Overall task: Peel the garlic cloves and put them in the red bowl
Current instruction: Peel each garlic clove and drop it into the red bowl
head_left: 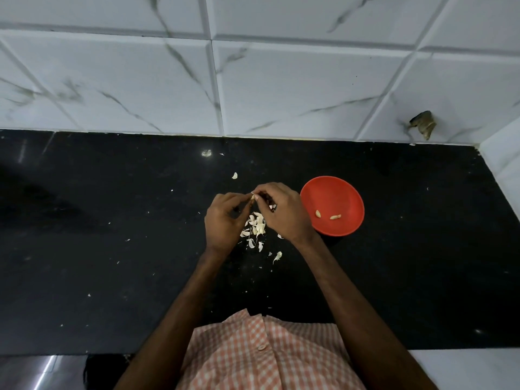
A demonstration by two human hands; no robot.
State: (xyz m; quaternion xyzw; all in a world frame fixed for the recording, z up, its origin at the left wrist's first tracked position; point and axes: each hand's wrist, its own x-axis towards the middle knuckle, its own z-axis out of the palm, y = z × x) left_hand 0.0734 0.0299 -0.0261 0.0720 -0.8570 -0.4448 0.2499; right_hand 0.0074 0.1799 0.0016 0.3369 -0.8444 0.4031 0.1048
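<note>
Clove [253, 197] mid-peel, pinched by left hand [223, 220] and right hand [282, 212].
Hold base firm, strip skin fully over garlic pile [256, 225] before dropping into red bowl [332, 190].

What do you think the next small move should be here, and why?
Probably finish peeling the garlic clove pinched between the left hand and right hand above the pile of garlic skins; it seems not yet ready for the red bowl, which holds two peeled cloves.
</note>
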